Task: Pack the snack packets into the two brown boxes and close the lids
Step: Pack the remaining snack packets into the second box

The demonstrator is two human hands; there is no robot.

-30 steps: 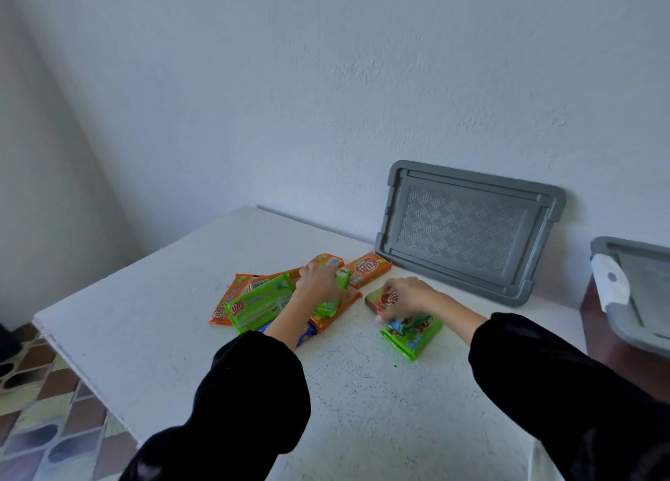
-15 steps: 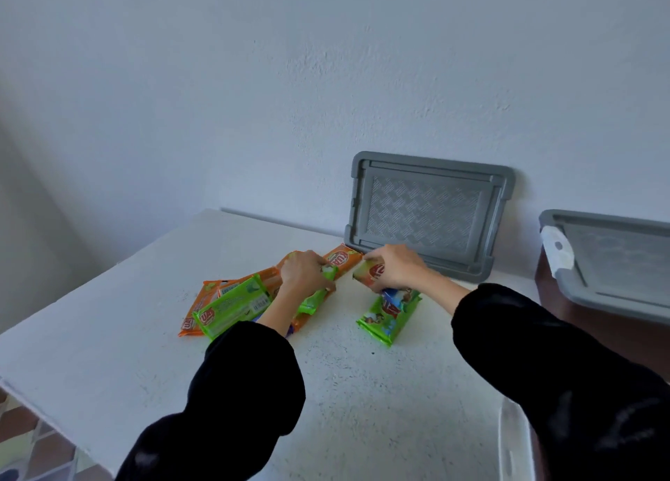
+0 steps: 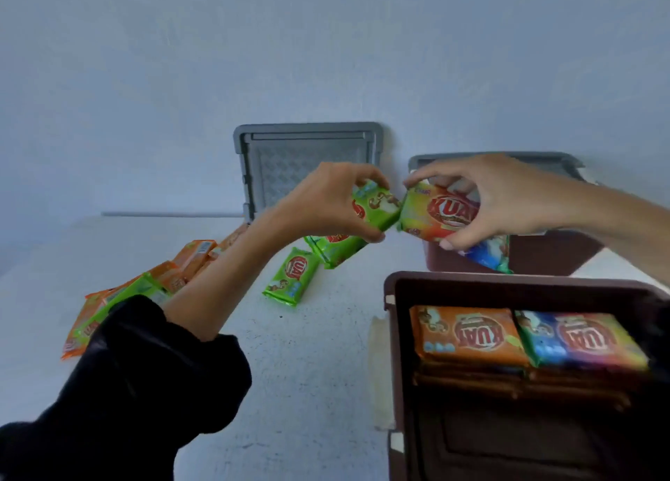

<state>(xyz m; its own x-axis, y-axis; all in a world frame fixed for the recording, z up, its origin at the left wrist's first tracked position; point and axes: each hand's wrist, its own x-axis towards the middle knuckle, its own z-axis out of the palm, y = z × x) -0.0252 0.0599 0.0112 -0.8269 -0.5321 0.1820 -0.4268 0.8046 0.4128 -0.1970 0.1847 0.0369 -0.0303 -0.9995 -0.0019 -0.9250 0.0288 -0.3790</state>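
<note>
While your left hand pinches green packets and right hand grips orange packet with blue packet beneath, both stacks hang above and beyond near box, edges touching.

Risk: loose stacks fan out, lower packet slips from your fingers, lands on table short of near box.

Near box holds two packets at far end; crooked drop may ride up rim, block lid.

Loose packet left of near box, orange pile farther left. Far box just beyond near box; grey lid beyond-left, leaning on wall.
</note>
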